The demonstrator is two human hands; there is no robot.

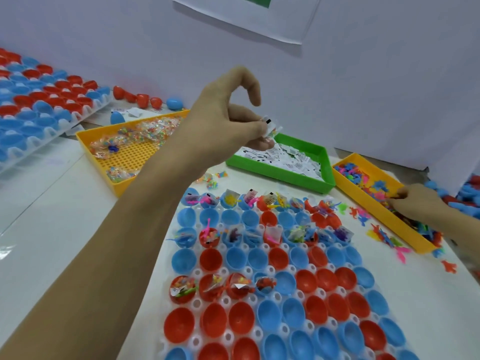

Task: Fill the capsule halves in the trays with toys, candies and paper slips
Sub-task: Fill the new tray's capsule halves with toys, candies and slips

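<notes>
While our left hand (228, 120) pinches paper slips (270, 126), right hand (415, 201) gripping toys (363, 178), we drop one per empty capsule half (285, 281).

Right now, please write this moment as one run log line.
left hand: pinches paper slips above green tray | right hand: picking in toy tray | capsule tray: partly filled

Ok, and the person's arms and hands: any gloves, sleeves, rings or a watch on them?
Nothing worn that shows. The left hand is bare, with no glove or ring, and its forearm is bare all the way to the frame's lower edge: no sleeve, watch or band. The right hand is also ungloved, and its wrist looks bare; the frame's right edge cuts it off there, so a sleeve higher up cannot be ruled out.
</notes>
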